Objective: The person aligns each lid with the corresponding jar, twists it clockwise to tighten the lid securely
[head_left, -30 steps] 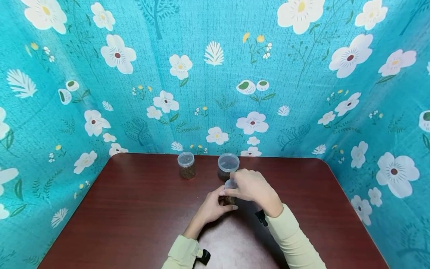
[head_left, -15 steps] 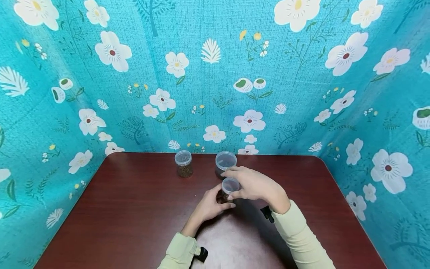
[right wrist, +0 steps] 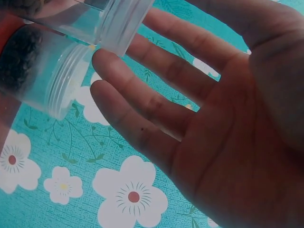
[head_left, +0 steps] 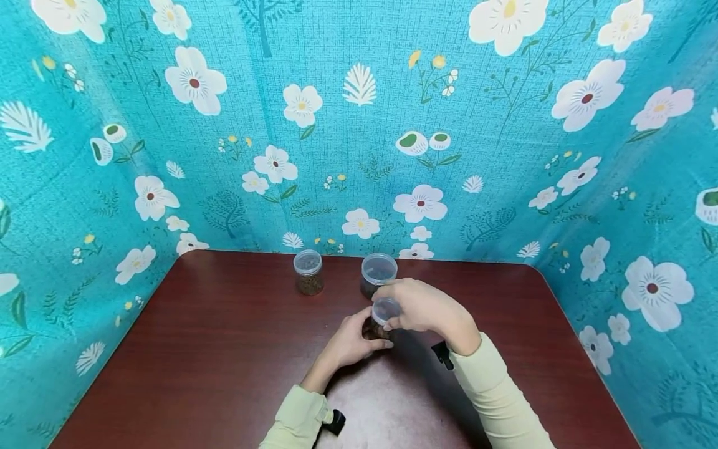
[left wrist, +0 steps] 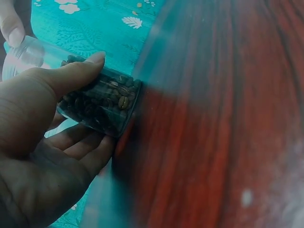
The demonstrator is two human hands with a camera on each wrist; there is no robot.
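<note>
A small clear jar of coffee beans (left wrist: 123,90) stands upright on the table in front of me. My left hand (head_left: 348,342) grips its body low down, thumb on the near side and fingers curled round behind. At its top, my right hand (head_left: 426,308) holds the translucent lid (head_left: 386,308), thumb at the near edge and fingers at the far edge. The ribbed side of this lid (right wrist: 124,23) shows between thumb and fingers in the right wrist view. Whether the lid sits tight or loose I cannot tell.
Just behind stands a wider clear jar (head_left: 379,269) with dark contents; screw threads (right wrist: 61,83) show at its mouth. A third jar (head_left: 308,274) with brown granules stands back left. The dark red table (head_left: 224,349) ends at a floral teal cloth (head_left: 336,137).
My right hand has turned and shifted right round the lid, so more of the lid's top shows. The left hand keeps its grip on the jar. The head view has shifted slightly.
</note>
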